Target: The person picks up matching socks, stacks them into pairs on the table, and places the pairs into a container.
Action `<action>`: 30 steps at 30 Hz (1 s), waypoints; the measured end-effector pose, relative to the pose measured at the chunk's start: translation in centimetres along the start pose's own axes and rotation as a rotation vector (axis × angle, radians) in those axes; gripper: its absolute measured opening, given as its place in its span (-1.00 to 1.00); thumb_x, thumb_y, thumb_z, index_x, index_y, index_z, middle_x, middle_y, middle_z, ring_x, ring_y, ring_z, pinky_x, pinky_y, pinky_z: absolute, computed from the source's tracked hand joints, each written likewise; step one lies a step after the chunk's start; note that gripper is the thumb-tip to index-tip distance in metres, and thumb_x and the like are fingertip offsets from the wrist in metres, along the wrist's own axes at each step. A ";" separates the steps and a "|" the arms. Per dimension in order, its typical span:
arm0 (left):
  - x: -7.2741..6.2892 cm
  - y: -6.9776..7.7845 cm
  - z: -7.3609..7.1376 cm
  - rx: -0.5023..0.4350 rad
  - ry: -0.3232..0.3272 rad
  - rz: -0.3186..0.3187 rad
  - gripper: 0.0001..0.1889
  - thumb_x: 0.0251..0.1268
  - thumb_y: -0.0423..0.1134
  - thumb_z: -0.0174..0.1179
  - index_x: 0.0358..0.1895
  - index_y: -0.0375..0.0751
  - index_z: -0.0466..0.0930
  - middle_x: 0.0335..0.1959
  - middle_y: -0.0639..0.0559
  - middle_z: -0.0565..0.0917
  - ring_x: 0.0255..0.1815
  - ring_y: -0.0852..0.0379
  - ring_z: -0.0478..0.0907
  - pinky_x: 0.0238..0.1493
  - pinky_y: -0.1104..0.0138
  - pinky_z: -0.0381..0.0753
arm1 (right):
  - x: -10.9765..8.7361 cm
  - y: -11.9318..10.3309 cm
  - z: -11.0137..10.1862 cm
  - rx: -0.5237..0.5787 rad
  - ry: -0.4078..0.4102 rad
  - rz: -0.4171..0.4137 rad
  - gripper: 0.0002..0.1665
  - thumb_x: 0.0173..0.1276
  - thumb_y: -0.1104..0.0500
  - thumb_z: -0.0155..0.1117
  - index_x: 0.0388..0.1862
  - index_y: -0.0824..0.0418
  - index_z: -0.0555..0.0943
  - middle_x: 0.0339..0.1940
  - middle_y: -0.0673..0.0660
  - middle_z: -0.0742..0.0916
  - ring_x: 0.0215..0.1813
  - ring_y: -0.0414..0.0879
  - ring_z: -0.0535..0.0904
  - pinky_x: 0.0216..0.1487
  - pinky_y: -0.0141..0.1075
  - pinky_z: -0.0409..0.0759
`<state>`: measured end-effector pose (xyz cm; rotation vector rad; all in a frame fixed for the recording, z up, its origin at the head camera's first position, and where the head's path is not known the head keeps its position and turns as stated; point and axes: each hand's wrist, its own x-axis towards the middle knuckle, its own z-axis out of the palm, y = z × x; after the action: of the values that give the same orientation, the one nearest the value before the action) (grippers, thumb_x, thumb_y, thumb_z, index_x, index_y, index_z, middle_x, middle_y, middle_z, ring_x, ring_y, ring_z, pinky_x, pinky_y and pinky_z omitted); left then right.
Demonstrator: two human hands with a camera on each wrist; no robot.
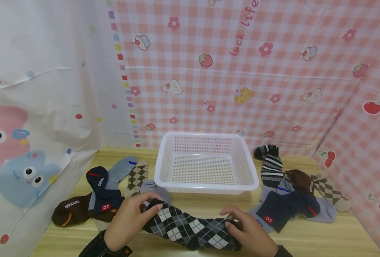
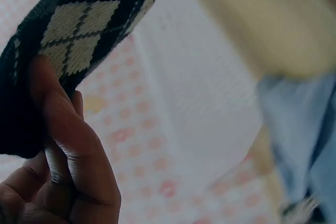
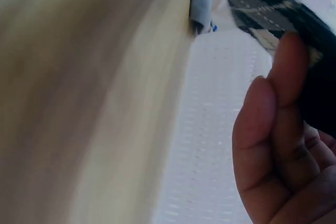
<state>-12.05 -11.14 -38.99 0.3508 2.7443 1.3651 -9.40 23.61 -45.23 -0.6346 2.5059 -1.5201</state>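
Note:
A black, grey and white argyle sock (image 1: 194, 228) stretches sideways between both hands, above the near part of the wooden table. At its left end, my left hand (image 1: 130, 219) pinches the dark fabric between thumb and fingers. My right hand (image 1: 249, 230) grips the other end the same way. In the left wrist view the sock's white diamonds (image 2: 79, 30) show beside the fingers (image 2: 79, 135). The right wrist view has the fingers (image 3: 257, 135) against the dark cloth, part of which runs out of frame.
Behind the sock stands a white plastic basket (image 1: 206, 187) with nothing in it. Loose socks lie left, among them a navy one (image 1: 104, 194) and a brown one (image 1: 71, 210). More lie right, including a navy sock (image 1: 286, 207) and a striped one (image 1: 271, 167). Printed cloth (image 1: 225, 78) walls the table.

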 end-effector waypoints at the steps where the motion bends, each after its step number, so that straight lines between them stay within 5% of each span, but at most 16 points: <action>1: 0.1 -0.4 0.3 -0.024 -0.027 -0.008 -0.87 0.33 -0.14 0.35 -0.10 0.07 0.71 -0.27 0.12 0.71 -0.70 0.30 0.34 -0.59 0.41 0.38 | -0.2 0.2 -0.1 0.009 -0.005 0.012 -0.66 0.55 0.16 0.17 0.23 0.21 0.50 0.07 0.28 0.68 -0.06 -0.39 0.58 -0.11 -0.41 0.60; 10: 1.0 -4.5 3.1 -0.147 -0.177 -0.012 -0.84 0.34 -0.15 0.33 -0.12 -0.11 0.69 -0.29 0.05 0.66 -0.63 0.36 0.34 -0.53 0.43 0.39 | -1.2 1.9 -0.5 0.061 -0.100 0.237 -0.50 0.51 0.23 0.15 0.38 0.23 0.40 -0.17 0.10 0.66 -0.31 -0.30 0.52 -0.25 -0.42 0.46; 17: 2.3 -6.6 4.2 -0.118 -0.220 -0.016 -0.86 0.41 -0.19 0.25 -0.10 -0.15 0.67 -0.29 0.06 0.65 -0.40 0.28 0.43 -0.34 0.41 0.42 | -1.4 3.3 -0.6 -0.175 -0.168 0.181 -0.52 0.42 0.23 0.22 0.30 0.20 0.46 -0.04 0.13 0.71 -0.37 -0.37 0.42 -0.30 -0.40 0.43; 20: 2.8 -7.1 4.2 -0.085 -0.228 -0.035 -0.85 0.42 -0.21 0.23 -0.07 -0.15 0.67 -0.19 0.04 0.69 -0.25 0.22 0.51 -0.23 0.36 0.47 | -1.3 3.7 -0.6 -0.257 -0.183 0.220 -0.49 0.41 0.21 0.25 0.32 0.19 0.46 -0.05 0.09 0.72 -0.34 -0.34 0.44 -0.27 -0.37 0.45; 25: 3.4 -7.4 4.3 0.010 -0.200 -0.043 -0.90 0.37 -0.23 0.27 -0.13 -0.08 0.70 -0.12 0.03 0.73 -0.09 0.13 0.62 -0.12 0.24 0.55 | -1.3 3.7 -0.3 -0.387 -0.143 0.305 -0.42 0.33 0.18 0.35 0.32 0.15 0.47 -0.12 -0.03 0.70 -0.20 -0.29 0.53 -0.18 -0.22 0.57; 30: 3.9 -7.3 4.4 0.047 -0.158 -0.048 -0.87 0.32 -0.26 0.32 -0.12 -0.14 0.72 -0.14 0.03 0.77 -0.14 0.11 0.69 -0.10 0.19 0.64 | -1.6 3.7 -0.2 -0.491 -0.078 0.277 -0.41 0.28 0.22 0.41 0.29 0.16 0.50 -0.20 -0.10 0.67 -0.20 -0.33 0.55 -0.16 -0.19 0.60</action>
<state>-16.46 -11.10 -47.26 0.3753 2.6413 1.2085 -9.08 25.94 -48.54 -0.3669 2.7740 -0.7766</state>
